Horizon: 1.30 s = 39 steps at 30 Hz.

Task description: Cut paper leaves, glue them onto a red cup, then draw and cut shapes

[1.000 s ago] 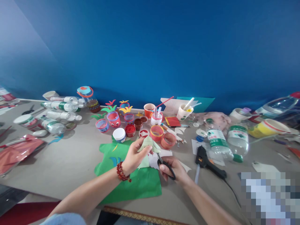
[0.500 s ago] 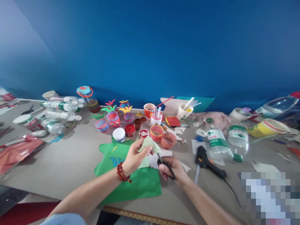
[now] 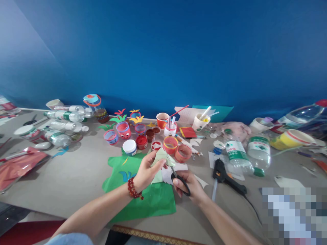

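My left hand [image 3: 146, 172], with a red bead bracelet on the wrist, pinches a pale green paper piece [image 3: 162, 156] and holds it above the table. My right hand [image 3: 190, 185] grips black-handled scissors [image 3: 178, 177], whose blades reach up into the lower right edge of the paper. Under both hands lies a bright green paper sheet [image 3: 150, 200] with cut, wavy edges. White paper offcuts [image 3: 201, 182] lie just right of the scissors.
Behind the hands stand painted bottle-bottom cups [image 3: 124, 130], paint pots [image 3: 141, 142] and orange rings [image 3: 183, 153]. A black glue gun [image 3: 224, 175] lies to the right beside plastic bottles [image 3: 236, 153]. More bottles [image 3: 65, 127] and red paper [image 3: 17, 165] lie left. A blue wall rises behind.
My right hand and the scissors have edged slightly up and left against the paper. The left hand holds the paper almost still.
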Available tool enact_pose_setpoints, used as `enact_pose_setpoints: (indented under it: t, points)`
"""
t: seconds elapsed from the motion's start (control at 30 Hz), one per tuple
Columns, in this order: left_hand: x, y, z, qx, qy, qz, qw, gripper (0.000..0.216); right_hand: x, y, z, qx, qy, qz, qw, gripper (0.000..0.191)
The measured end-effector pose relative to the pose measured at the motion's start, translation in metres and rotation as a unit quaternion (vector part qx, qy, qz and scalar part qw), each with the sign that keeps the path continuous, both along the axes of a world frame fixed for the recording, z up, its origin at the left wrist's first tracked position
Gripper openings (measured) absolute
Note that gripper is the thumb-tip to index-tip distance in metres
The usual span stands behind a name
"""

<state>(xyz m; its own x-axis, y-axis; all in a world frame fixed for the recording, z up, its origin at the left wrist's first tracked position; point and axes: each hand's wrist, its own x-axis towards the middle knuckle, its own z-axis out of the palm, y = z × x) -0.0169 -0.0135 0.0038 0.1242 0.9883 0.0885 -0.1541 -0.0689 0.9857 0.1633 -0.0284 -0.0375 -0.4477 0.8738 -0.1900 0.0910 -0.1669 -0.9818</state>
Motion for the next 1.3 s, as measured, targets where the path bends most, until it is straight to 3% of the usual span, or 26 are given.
enact_pose_setpoints:
  t: [0.83,1.3]
  points:
    - [0.0003,0.0000,0.0045,-0.007,0.004,0.004,1.000,0.030,-0.0007,0.0006,-0.0013,0.014,-0.009,-0.002,1.000,0.064]
    - [0.0006,-0.0004,-0.0026,-0.039,-0.038,0.017,0.998,0.030,-0.0004,0.0004,-0.0048,0.016,-0.020,-0.008,1.000,0.065]
